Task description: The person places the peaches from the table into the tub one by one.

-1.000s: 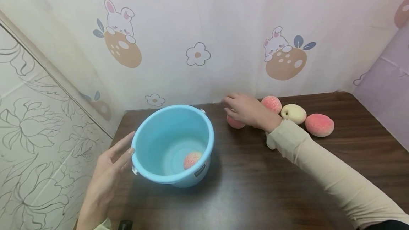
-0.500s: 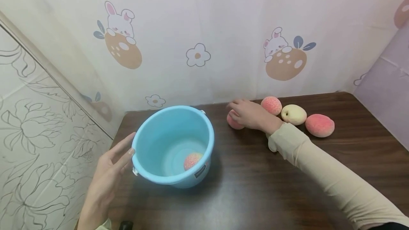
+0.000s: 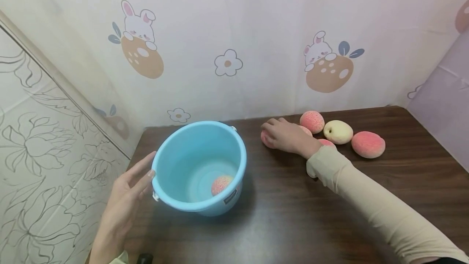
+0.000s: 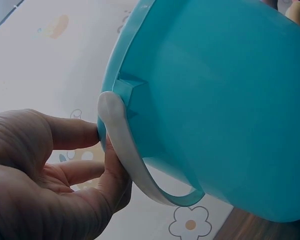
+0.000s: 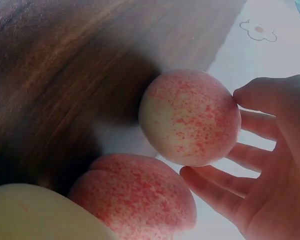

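In the head view, a light blue bucket [image 3: 198,164] stands on the brown table with one peach [image 3: 221,185] at its bottom. My left hand [image 3: 122,199] touches the outside of its rim with thumb and fingers, beside the white handle [image 4: 127,150]. To the bucket's right, my right hand [image 3: 287,135] has its fingers around a red-speckled peach [image 5: 190,117], with fingertips touching its skin. Another speckled peach [image 5: 137,195] lies close by in the right wrist view. My right hand and forearm partly cover several fruits.
Right of my hand lie a pink peach [image 3: 312,122], a pale yellow fruit [image 3: 338,132] and a redder peach [image 3: 368,144]. A patterned curtain [image 3: 227,19] runs along the table's back. Some dark object [image 3: 145,258] shows at the near left edge.
My right hand has lowered slightly onto the speckled peach and its fingers have settled around it. More fruit shows beside that forearm. My left hand and the bucket stay put.
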`<state>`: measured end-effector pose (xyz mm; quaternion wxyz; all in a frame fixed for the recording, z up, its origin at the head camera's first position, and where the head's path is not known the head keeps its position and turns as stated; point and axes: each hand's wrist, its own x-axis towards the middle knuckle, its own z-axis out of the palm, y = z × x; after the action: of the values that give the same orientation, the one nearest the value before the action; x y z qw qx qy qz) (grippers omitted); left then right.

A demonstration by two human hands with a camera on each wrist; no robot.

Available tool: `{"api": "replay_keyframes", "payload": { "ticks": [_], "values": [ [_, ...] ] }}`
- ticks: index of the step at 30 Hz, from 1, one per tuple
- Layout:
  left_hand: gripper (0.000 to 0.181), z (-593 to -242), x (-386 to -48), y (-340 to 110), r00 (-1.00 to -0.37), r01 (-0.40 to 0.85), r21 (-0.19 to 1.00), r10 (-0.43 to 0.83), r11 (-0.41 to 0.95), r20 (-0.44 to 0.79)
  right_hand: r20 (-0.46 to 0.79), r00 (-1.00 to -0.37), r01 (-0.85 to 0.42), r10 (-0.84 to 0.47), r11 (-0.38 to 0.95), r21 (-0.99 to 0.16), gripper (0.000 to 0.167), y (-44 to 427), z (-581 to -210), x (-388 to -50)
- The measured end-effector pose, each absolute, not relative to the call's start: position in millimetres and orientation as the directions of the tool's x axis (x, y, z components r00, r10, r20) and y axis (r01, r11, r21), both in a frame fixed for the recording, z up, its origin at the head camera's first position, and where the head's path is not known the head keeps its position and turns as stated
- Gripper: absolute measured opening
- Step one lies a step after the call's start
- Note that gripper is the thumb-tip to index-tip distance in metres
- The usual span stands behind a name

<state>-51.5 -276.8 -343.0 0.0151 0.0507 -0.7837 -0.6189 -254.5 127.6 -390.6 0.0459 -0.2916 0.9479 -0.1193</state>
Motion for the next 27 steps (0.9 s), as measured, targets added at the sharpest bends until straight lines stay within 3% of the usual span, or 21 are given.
{"api": "replay_keyframes", "payload": {
  "ticks": [11, 27],
  "values": [
    [0.055, -342.8, -51.3, -276.8, -0.994, -0.062, 0.970, -0.102, 0.235, -0.039, 0.026, -0.817, -0.565, -0.575, 0.792, -0.229, 0.044, 123.7, -397.5, -254.8],
    [0.055, -343.9, -51.6, -277.1, -0.994, -0.066, 0.965, -0.100, 0.256, -0.041, -0.008, -0.839, -0.538, -0.544, 0.832, -0.137, 0.041, 107.5, -412.0, -258.8]
  ]
}}
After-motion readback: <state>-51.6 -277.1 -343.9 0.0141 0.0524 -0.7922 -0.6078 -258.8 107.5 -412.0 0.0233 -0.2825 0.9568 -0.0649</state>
